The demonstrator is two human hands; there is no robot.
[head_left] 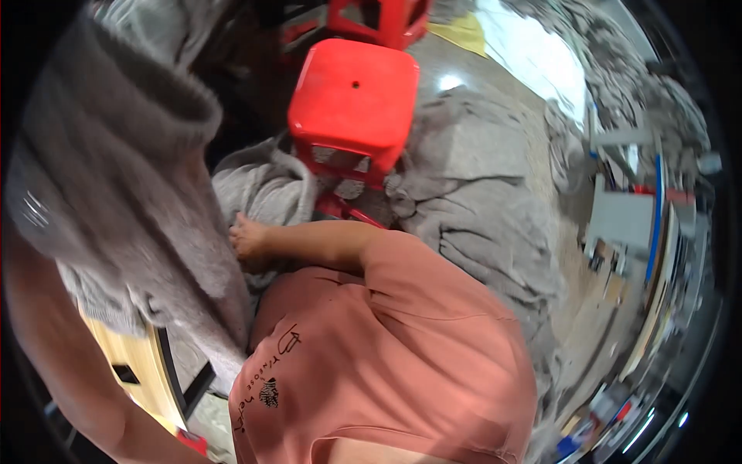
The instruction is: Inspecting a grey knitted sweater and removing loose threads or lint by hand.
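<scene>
A grey-brown fuzzy knitted sweater [131, 178] hangs large across the left side, with a ribbed opening near its top. My right arm reaches left across my body. Its hand [249, 238] is closed on the right edge of the sweater, thumb uppermost. Up the far left rises my left forearm [77, 371], bent at the elbow. The left hand itself is hidden at or behind the cloth, so its fingers do not show. Just beyond my right hand lies a bunched lighter grey knit [267, 185].
A red plastic stool [354, 89] stands ahead, with another red stool [379, 22] behind it. Heaped grey knits [487, 209] cover the floor to the right. A white sheet [533, 50] lies beyond. A wooden tabletop [127, 363] is at lower left.
</scene>
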